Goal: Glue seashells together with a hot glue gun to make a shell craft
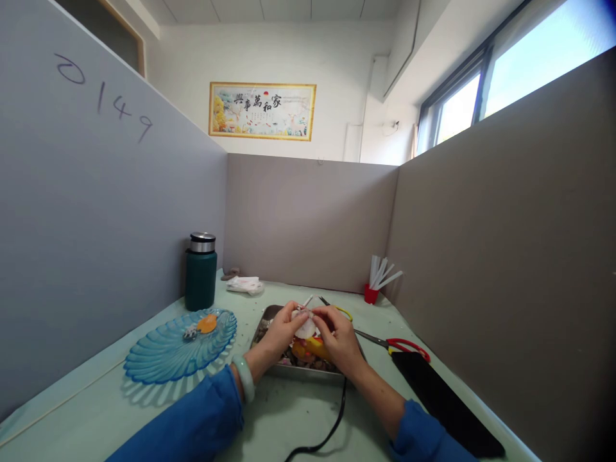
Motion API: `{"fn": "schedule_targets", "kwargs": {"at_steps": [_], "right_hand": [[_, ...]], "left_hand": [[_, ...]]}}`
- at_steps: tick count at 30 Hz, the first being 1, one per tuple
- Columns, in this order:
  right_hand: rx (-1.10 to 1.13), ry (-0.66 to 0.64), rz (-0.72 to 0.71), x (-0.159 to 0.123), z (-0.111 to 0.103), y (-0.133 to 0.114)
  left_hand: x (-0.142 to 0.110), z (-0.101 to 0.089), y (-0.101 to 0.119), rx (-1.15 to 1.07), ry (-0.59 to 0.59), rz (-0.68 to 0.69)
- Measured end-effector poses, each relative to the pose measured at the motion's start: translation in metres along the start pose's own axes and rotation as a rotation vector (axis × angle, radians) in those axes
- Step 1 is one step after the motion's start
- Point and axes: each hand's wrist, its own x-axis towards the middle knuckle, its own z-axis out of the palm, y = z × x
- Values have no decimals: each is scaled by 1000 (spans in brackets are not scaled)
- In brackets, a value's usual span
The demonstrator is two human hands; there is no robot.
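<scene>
Above a metal tray (308, 371), my left hand (282, 329) and my right hand (339, 335) meet with closed fingers. Between their fingertips is a thin, whitish, rounded piece that looks like a shell (306, 329). A bit of white, stick-like material pokes up behind the fingers; what it belongs to is hidden. Below the hands, the tray holds many small brown and coloured pieces and a yellow object (316, 349) with some red on it, partly covered by my right hand. A black cord (341, 410) runs from the tray's front edge toward me.
A blue scalloped plate (163, 350) at left carries an orange disc (207, 323) and a small grey piece (190, 332). Behind it stands a green bottle (201, 279). Red-handled scissors (385, 342), a black slab (445, 404) and a red cup (371, 294) of white sticks are at right.
</scene>
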Motion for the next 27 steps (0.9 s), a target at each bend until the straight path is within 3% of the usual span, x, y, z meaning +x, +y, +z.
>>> {"fn": "schedule_targets", "kwargs": {"at_steps": [9, 15, 27], "right_hand": [[-35, 23, -45, -1, 1, 2], [-37, 25, -64, -1, 0, -2], [-14, -32, -85, -2, -2, -6]], "left_hand": [[-4, 0, 5, 41, -6, -2], [-7, 3, 12, -69, -24, -43], [0, 0, 4, -118, 1, 4]]}}
